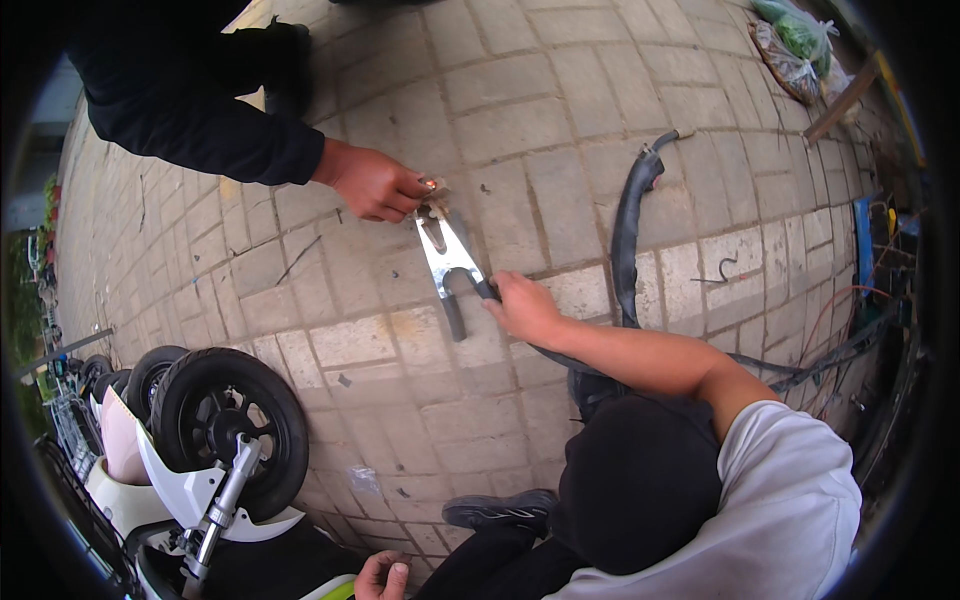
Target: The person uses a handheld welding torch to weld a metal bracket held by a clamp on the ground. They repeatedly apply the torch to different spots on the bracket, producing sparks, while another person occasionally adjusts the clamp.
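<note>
The bare paving (520,90) beyond the shears (447,255) lies open — a hand could pass there freely. Nearer in, room tightens: a co-worker's hand (525,308) and forearm cross from the right, a dark-sleeved hand (375,182) comes in from the left, and the black inner tube (628,225) curves along the right. The scooter wheel (228,420) blocks the lower left.

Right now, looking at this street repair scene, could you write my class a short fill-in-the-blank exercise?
1. The hand at the jaw end of the bolt cutters comes out of a ___ sleeve.
2. The hand gripping one cutter handle belongs to a person in a ___ shirt.
3. The scooter wheel sits at the lower ___ of the picture.

Missing words: black; white; left
</note>
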The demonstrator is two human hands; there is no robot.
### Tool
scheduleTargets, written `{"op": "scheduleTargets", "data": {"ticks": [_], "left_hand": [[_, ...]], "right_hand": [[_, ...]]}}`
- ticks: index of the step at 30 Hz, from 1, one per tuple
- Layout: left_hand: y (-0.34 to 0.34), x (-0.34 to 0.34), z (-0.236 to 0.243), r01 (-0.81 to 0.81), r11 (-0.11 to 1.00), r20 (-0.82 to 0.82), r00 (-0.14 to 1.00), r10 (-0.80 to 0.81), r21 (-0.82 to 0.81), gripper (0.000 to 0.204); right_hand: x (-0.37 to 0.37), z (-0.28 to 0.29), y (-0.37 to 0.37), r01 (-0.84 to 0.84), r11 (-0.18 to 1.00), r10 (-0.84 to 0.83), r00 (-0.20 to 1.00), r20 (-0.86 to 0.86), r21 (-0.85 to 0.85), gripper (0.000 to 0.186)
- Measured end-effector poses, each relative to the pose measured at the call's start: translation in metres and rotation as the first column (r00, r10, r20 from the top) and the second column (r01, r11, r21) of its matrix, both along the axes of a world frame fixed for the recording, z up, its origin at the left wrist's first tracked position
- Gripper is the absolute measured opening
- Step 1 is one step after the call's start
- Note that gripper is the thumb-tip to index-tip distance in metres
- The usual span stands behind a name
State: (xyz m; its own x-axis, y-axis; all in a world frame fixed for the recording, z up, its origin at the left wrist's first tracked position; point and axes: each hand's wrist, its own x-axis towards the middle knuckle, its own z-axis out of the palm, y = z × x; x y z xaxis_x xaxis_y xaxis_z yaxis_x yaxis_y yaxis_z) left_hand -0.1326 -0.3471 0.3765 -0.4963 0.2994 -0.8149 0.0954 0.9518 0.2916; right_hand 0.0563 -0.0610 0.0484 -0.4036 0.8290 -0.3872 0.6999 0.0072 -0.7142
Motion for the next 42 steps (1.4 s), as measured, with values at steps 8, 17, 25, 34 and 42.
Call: {"op": "scheduleTargets", "data": {"ticks": [8, 17, 25, 34, 42], "left_hand": [[0.004, -0.003, -0.005, 0.019, 1.0, 0.017, 1.0, -0.02, 0.009, 0.031], [0.003, -0.004, -0.005, 0.038, 0.999, 0.024, 0.999, -0.038, 0.005, 0.031], [0.005, -0.004, -0.004, -0.003, 0.999, 0.035, 0.999, 0.004, -0.037, 0.031], [0.005, -0.002, -0.002, 0.024, 1.0, 0.03, 0.999, -0.025, 0.005, 0.033], [0.006, 0.0, -0.002, -0.017, 1.0, 0.036, 0.999, 0.017, 0.008, 0.034]], "right_hand": [[0.0, -0.001, -0.001, 0.001, 1.0, -0.001, 1.0, 0.0, -0.009, 0.035], [-0.001, -0.003, -0.002, 0.002, 1.0, -0.002, 1.0, 0.005, 0.0, 0.033], [-0.001, -0.008, -0.003, 0.019, 1.0, -0.019, 1.0, -0.024, 0.017, 0.031], [0.0, -0.01, 0.0, 0.065, 0.993, -0.071, 0.996, -0.051, -0.102, 0.036], [-0.001, -0.009, 0.003, 0.099, 0.98, -0.112, 0.992, -0.065, -0.172, 0.04]]}}
